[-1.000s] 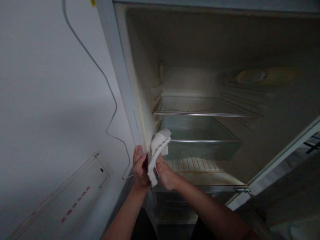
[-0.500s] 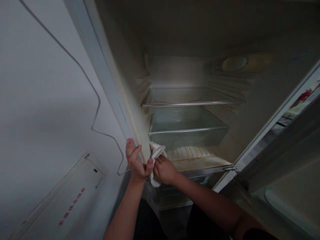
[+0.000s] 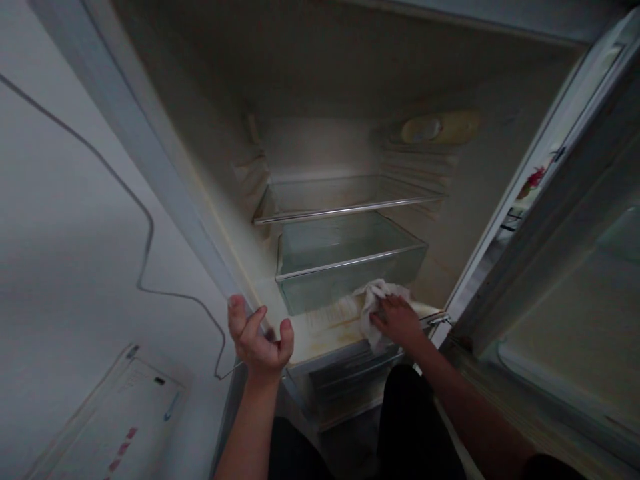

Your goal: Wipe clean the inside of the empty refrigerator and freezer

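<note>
Had hands well apart. Held white cloth (image 3: 371, 312) in right hand (image 3: 400, 323), bent fingers pressed into it, below clear bin (image 3: 345, 279) toward its right, likely to bear on stained ledge (image 3: 333, 330). Held left hand (image 3: 260, 338) empty, fingers loosely parted, left of bin near fridge frame (image 3: 197, 243), maybe for balance; couldn't tell if touching. Saw glass shelf (image 3: 340, 192) above bin.
</note>
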Tool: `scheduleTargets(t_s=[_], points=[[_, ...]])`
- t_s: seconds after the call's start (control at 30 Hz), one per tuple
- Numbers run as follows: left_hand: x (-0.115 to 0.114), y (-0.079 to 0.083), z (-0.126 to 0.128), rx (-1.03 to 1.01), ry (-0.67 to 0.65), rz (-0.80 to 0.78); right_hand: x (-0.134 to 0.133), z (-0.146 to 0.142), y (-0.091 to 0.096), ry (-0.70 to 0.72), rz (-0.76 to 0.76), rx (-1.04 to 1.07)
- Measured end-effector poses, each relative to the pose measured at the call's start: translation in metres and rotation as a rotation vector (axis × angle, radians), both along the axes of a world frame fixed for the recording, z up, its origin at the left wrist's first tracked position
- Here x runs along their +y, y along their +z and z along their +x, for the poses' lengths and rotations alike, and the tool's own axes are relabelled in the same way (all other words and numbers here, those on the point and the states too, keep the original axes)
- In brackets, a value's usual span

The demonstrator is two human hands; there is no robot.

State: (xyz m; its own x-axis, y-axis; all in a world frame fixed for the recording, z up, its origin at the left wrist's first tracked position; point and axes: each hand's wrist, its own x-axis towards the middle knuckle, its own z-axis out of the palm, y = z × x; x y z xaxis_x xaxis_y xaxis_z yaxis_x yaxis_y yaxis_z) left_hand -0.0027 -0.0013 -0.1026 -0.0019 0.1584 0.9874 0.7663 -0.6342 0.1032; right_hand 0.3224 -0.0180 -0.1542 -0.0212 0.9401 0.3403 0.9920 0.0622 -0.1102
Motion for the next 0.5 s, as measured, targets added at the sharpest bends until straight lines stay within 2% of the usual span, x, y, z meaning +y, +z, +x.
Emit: scheduleTargets(t_s=[0.07,0.13,0.23,0.3,0.33,0.4,0.5], points=[[0.000,0.000,0.000,0.004,0.004,0.006,-0.006,0.033,-0.002,-0.173,-0.048,-0.081],[0.000,0.000,0.000,0.004,0.006,0.018,-0.012,0.052,-0.007,-0.252,-0.059,-0.145],[0.002,0.000,0.000,-0.006,0.014,0.031,-0.019,0.060,-0.014,-0.215,-0.039,-0.173],[0.003,0.000,0.000,-0.012,0.014,0.041,-0.017,0.060,-0.015,-0.199,-0.041,-0.114],[0.003,-0.001,0.000,-0.015,0.010,0.046,-0.014,0.061,-0.013,-0.200,-0.042,-0.041],[0.004,-0.002,-0.001,-0.029,-0.001,0.043,-0.006,0.067,-0.008,-0.227,0.000,0.250],[0.004,-0.002,-0.001,-0.052,-0.015,0.021,0.012,0.080,0.000,-0.334,0.169,0.723]])
